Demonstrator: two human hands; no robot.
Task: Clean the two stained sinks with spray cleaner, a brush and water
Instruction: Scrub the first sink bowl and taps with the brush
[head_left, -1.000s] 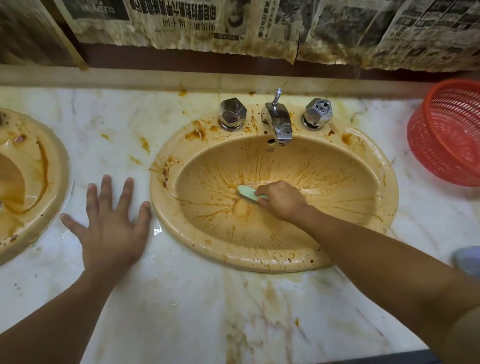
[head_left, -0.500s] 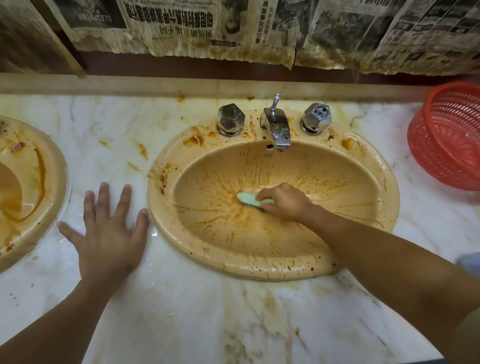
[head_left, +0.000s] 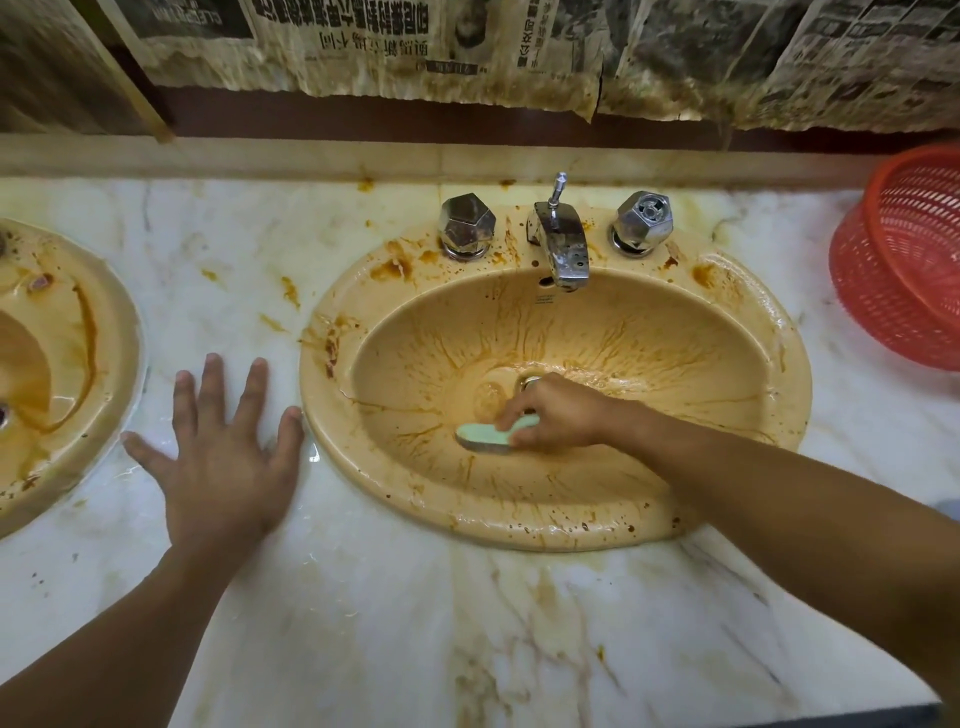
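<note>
My right hand (head_left: 558, 413) grips the brush (head_left: 491, 435) on the floor of the stained sink (head_left: 519, 525), near the drain. My left hand (head_left: 223, 462) lies flat on the bench (head_left: 415, 623), fingers spread, between that sink and the other sink (head_left: 111, 358).

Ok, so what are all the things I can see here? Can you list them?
sinks: 2, yellowish with brown stains; middle sink in front, left sink at the left edge
brush: 1, pale green, in the middle sink's bowl
tap: 1, silver, at the back of the middle sink
knobs: 2, silver; left knob and right knob, one on each side of the tap
basket: 1, red, on the counter at the right edge
counter: 1, white marble with stains, around both sinks
newspapers: several sheets, grey and stained, on the wall above
hands: 2; left hand flat on the counter between the sinks, right hand grips the brush
</note>
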